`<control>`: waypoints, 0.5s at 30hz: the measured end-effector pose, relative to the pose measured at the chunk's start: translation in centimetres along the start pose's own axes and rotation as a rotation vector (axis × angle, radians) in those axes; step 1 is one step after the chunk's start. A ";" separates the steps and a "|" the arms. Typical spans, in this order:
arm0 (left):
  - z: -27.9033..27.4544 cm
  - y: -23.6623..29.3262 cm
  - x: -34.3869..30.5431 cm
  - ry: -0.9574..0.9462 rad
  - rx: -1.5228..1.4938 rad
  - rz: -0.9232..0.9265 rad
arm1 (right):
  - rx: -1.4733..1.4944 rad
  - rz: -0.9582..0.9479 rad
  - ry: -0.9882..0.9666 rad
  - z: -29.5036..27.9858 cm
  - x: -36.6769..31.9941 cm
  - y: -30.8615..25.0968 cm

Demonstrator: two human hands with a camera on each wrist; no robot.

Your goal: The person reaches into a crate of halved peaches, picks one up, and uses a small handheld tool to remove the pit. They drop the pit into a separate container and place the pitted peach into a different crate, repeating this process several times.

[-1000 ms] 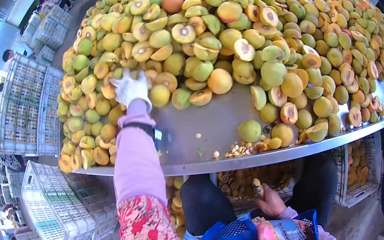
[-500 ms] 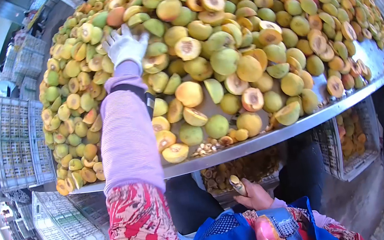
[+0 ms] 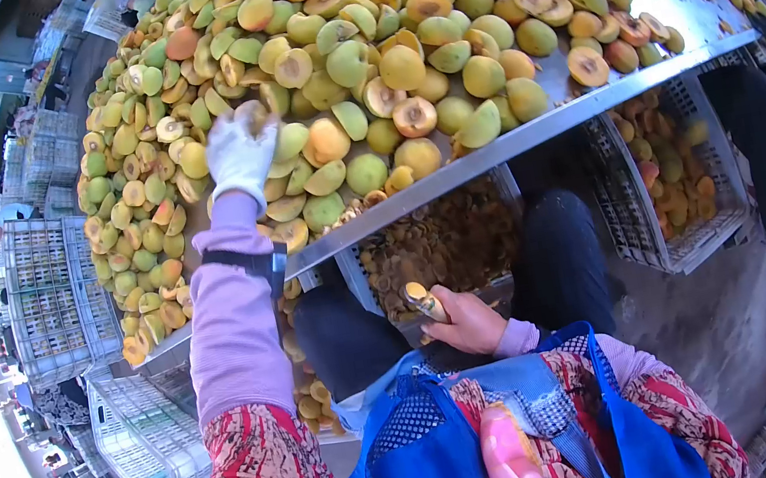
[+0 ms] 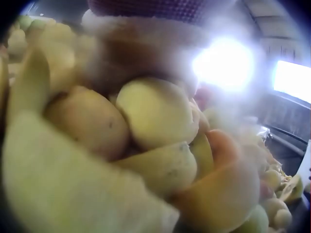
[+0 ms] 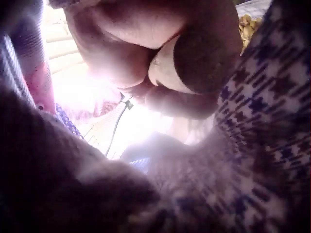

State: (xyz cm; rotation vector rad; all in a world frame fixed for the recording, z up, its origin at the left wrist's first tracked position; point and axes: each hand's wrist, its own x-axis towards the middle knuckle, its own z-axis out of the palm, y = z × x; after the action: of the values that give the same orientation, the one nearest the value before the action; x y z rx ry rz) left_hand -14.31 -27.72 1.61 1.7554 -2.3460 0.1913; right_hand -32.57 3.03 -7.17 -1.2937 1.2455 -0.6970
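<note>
In the head view my left hand point(image 3: 241, 149), in a white glove, reaches onto a heap of whole and halved peaches point(image 3: 344, 63). Its fingers curl about a blurred brownish peach point(image 3: 257, 118). Up close in the left wrist view, the glove point(image 4: 146, 29) hangs over pale yellow-green peaches point(image 4: 155, 114). My bare right hand point(image 3: 470, 322), above my lap, grips a short pale cylindrical handle point(image 3: 426, 303), whose round end points toward the table. The right wrist view shows this handle point(image 5: 164, 68) between the fingers; its rest is hidden.
The metal table's raised edge point(image 3: 472, 166) runs before my knees. Below it stand a crate of brown pieces point(image 3: 434, 241) and a crate of fruit point(image 3: 634, 197). Plastic crates point(image 3: 46, 285) are stacked at the left. A blue apron point(image 3: 413, 477) covers my lap.
The left hand swept out over the heap with spread fingers, then came back nearer with them curled. Peaches now lie across formerly bare metal near the edge. The right hand keeps its grip.
</note>
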 end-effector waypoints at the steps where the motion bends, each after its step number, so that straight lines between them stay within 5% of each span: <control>1: -0.7 0.7 -0.9 0.131 -0.123 0.013 | -0.009 -0.018 0.012 -0.1 -0.4 0.2; 4: -1.0 4.4 -3.2 0.020 -0.290 0.372 | -0.029 -0.056 0.025 -0.4 -1.2 0.2; 7: 2.0 7.2 -3.5 -0.044 0.182 0.331 | -0.045 -0.067 0.019 -0.6 -1.6 0.2; 10: 0.9 9.7 -3.0 -0.259 0.310 0.142 | -0.044 -0.100 0.036 -0.6 -2.5 0.3; 11: 0.6 9.8 -3.2 -0.169 0.292 0.142 | 0.015 -0.122 0.103 -0.5 -2.7 0.4; 13: -1.0 9.4 -4.4 0.075 0.090 0.101 | 0.076 -0.154 0.185 -0.6 -2.2 1.1; 15: -0.1 7.2 -5.9 0.235 -0.637 -0.019 | 0.288 -0.140 0.190 0.1 -1.5 2.7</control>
State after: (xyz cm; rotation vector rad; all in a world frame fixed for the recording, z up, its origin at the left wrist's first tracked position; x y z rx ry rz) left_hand -19.57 -20.18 0.39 1.3534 -1.9266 -0.3061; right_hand -33.57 5.04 -9.28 -1.1019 1.1612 -1.0792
